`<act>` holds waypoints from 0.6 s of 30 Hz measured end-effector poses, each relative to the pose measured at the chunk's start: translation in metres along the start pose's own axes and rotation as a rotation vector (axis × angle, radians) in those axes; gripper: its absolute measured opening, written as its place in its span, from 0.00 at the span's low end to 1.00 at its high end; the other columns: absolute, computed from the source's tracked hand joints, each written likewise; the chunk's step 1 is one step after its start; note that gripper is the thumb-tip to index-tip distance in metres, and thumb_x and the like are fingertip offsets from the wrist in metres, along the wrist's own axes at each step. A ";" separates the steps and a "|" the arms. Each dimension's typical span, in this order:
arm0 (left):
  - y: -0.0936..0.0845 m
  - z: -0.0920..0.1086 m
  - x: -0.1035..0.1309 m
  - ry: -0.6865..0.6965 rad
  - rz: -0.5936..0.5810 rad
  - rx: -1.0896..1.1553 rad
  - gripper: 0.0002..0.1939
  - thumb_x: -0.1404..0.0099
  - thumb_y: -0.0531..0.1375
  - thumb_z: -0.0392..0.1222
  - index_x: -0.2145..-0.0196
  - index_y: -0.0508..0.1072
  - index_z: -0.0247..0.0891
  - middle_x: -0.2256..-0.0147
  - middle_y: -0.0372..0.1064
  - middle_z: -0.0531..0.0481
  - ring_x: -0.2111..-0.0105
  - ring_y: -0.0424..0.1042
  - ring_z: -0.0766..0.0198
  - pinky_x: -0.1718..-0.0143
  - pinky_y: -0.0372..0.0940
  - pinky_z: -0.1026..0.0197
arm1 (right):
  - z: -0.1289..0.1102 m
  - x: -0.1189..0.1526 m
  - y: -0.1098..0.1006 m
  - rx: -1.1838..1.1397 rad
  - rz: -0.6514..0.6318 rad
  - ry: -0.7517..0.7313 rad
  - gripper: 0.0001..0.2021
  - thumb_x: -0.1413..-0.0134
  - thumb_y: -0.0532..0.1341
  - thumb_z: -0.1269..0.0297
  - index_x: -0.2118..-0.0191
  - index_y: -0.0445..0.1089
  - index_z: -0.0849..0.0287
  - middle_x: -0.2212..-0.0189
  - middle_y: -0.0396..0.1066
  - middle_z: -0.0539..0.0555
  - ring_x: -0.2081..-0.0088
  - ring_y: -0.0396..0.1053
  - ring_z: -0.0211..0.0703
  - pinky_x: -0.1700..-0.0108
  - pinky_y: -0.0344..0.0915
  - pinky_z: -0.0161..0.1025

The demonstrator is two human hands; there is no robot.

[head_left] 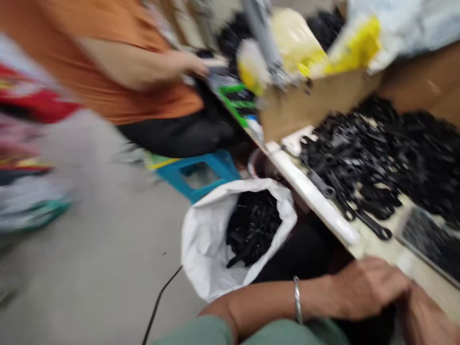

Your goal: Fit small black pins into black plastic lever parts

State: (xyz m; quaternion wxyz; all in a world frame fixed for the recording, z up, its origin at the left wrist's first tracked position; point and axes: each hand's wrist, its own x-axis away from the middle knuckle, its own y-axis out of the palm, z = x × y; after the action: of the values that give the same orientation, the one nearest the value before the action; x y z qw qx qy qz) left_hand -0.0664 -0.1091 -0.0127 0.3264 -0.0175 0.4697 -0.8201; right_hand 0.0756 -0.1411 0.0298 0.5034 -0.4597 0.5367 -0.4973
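Observation:
My left hand (375, 287), with a silver bangle on its wrist, is curled with its fingers closed at the table's front edge. It meets my right hand (427, 314), which is blurred and partly cut off at the lower right. Whatever lies between them is hidden. Just beyond them on the table (391, 251), a long black part with a ring-shaped end (373, 225) lies at the front of a heap of similar black parts (352, 153). A dark flat tray-like thing (431, 239) lies right of it.
A white sack (204, 244) holding black parts (255, 225) stands open left of the table. Behind it are a blue plastic stool (201, 175) and a person in an orange shirt (118, 62). Cardboard (319, 100) borders the heap. A white strip (312, 191) edges the table.

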 end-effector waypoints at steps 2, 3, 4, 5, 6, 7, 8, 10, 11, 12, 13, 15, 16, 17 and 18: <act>0.011 -0.003 0.001 0.034 0.276 0.081 0.13 0.27 0.47 0.34 0.57 0.71 0.29 0.63 0.74 0.43 0.59 0.74 0.60 0.51 0.71 0.57 | 0.013 0.020 -0.006 -0.023 -0.122 0.086 0.12 0.36 0.57 0.58 0.68 0.73 0.54 0.79 0.69 0.54 0.75 0.72 0.48 0.75 0.67 0.40; 0.014 -0.005 0.002 0.030 0.405 0.125 0.13 0.26 0.47 0.35 0.57 0.70 0.29 0.64 0.74 0.43 0.60 0.74 0.60 0.54 0.72 0.57 | 0.018 0.025 -0.008 -0.201 -0.159 0.098 0.12 0.38 0.57 0.56 0.68 0.73 0.55 0.80 0.70 0.54 0.77 0.72 0.47 0.75 0.68 0.41; 0.017 -0.006 0.002 0.034 0.510 0.159 0.12 0.25 0.48 0.36 0.56 0.69 0.30 0.63 0.74 0.43 0.61 0.74 0.60 0.56 0.72 0.58 | 0.022 0.026 -0.010 -0.419 -0.183 0.145 0.14 0.39 0.57 0.53 0.67 0.73 0.56 0.78 0.72 0.54 0.77 0.73 0.46 0.74 0.69 0.40; 0.018 -0.007 0.002 0.043 0.570 0.192 0.10 0.25 0.49 0.38 0.56 0.68 0.31 0.63 0.74 0.44 0.61 0.75 0.61 0.57 0.72 0.58 | 0.026 0.027 -0.012 -0.615 -0.176 0.238 0.16 0.41 0.59 0.48 0.66 0.74 0.57 0.77 0.73 0.54 0.78 0.73 0.45 0.75 0.70 0.39; 0.018 -0.005 0.003 0.037 0.624 0.216 0.09 0.25 0.50 0.39 0.56 0.67 0.32 0.64 0.74 0.45 0.62 0.75 0.62 0.58 0.72 0.59 | 0.028 0.027 -0.014 -0.770 -0.105 0.344 0.17 0.45 0.63 0.47 0.64 0.74 0.58 0.77 0.74 0.54 0.78 0.73 0.44 0.74 0.72 0.38; 0.017 -0.003 0.003 0.027 0.669 0.231 0.07 0.26 0.52 0.39 0.56 0.66 0.33 0.64 0.74 0.46 0.62 0.75 0.62 0.58 0.73 0.60 | 0.028 0.028 -0.015 -0.898 -0.022 0.438 0.20 0.48 0.66 0.46 0.61 0.74 0.59 0.76 0.75 0.54 0.78 0.74 0.44 0.73 0.74 0.38; 0.016 0.000 0.003 0.019 0.706 0.239 0.06 0.27 0.53 0.38 0.56 0.66 0.34 0.64 0.74 0.46 0.62 0.75 0.63 0.58 0.73 0.61 | 0.027 0.029 -0.015 -1.002 0.057 0.514 0.22 0.51 0.69 0.47 0.57 0.73 0.60 0.75 0.76 0.54 0.77 0.75 0.44 0.72 0.75 0.39; 0.015 0.006 0.003 0.012 0.769 0.242 0.05 0.28 0.55 0.37 0.56 0.66 0.34 0.63 0.74 0.47 0.62 0.75 0.63 0.58 0.73 0.61 | 0.023 0.034 -0.015 -1.192 0.133 0.584 0.29 0.54 0.72 0.51 0.48 0.70 0.60 0.72 0.78 0.54 0.72 0.77 0.46 0.68 0.78 0.41; 0.015 0.009 0.002 0.015 0.791 0.242 0.05 0.28 0.56 0.37 0.56 0.66 0.35 0.63 0.74 0.47 0.61 0.76 0.63 0.57 0.73 0.61 | 0.020 0.036 -0.014 -1.293 0.116 0.588 0.32 0.55 0.73 0.53 0.46 0.68 0.59 0.69 0.78 0.54 0.69 0.78 0.47 0.66 0.78 0.42; 0.015 0.012 0.001 0.021 0.805 0.242 0.05 0.28 0.56 0.37 0.56 0.66 0.35 0.63 0.74 0.47 0.61 0.76 0.64 0.57 0.73 0.61 | 0.017 0.037 -0.013 -1.392 0.084 0.582 0.32 0.55 0.74 0.55 0.44 0.67 0.58 0.67 0.79 0.54 0.67 0.78 0.48 0.64 0.79 0.42; 0.015 0.013 0.000 0.030 0.813 0.243 0.05 0.28 0.56 0.37 0.56 0.66 0.35 0.63 0.75 0.47 0.61 0.76 0.64 0.57 0.73 0.62 | 0.014 0.038 -0.011 -1.480 0.057 0.575 0.32 0.55 0.74 0.57 0.45 0.67 0.57 0.65 0.79 0.54 0.65 0.79 0.47 0.63 0.79 0.42; 0.016 0.015 -0.001 0.038 0.817 0.244 0.04 0.28 0.56 0.37 0.56 0.66 0.35 0.62 0.75 0.47 0.61 0.76 0.64 0.56 0.73 0.61 | 0.010 0.037 -0.009 -1.597 0.054 0.575 0.28 0.56 0.75 0.60 0.48 0.69 0.56 0.64 0.78 0.53 0.64 0.78 0.45 0.61 0.79 0.41; 0.016 0.016 -0.001 0.041 0.814 0.243 0.04 0.29 0.56 0.36 0.56 0.66 0.35 0.62 0.75 0.46 0.60 0.76 0.64 0.56 0.73 0.61 | 0.007 0.035 -0.008 -1.629 0.076 0.582 0.26 0.57 0.75 0.62 0.50 0.71 0.56 0.64 0.78 0.52 0.64 0.78 0.43 0.61 0.79 0.39; 0.017 0.016 -0.001 0.043 0.810 0.242 0.04 0.29 0.57 0.36 0.56 0.66 0.35 0.61 0.75 0.46 0.60 0.76 0.63 0.56 0.73 0.61 | 0.006 0.034 -0.007 -1.653 0.100 0.593 0.25 0.58 0.75 0.63 0.52 0.72 0.56 0.64 0.78 0.52 0.65 0.77 0.42 0.62 0.78 0.38; 0.017 0.016 0.000 0.044 0.806 0.239 0.05 0.29 0.57 0.35 0.56 0.66 0.35 0.61 0.75 0.46 0.59 0.76 0.63 0.56 0.73 0.61 | 0.004 0.032 -0.007 -1.671 0.122 0.609 0.25 0.60 0.76 0.64 0.53 0.73 0.57 0.65 0.78 0.51 0.65 0.77 0.41 0.63 0.78 0.36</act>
State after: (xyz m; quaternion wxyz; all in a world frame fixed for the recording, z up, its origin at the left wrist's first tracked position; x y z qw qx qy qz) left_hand -0.0522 -0.1273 -0.0165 0.6106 0.2231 0.3473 -0.6758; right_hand 0.0774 -0.1740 0.0344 -0.1352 -0.4953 0.8580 -0.0164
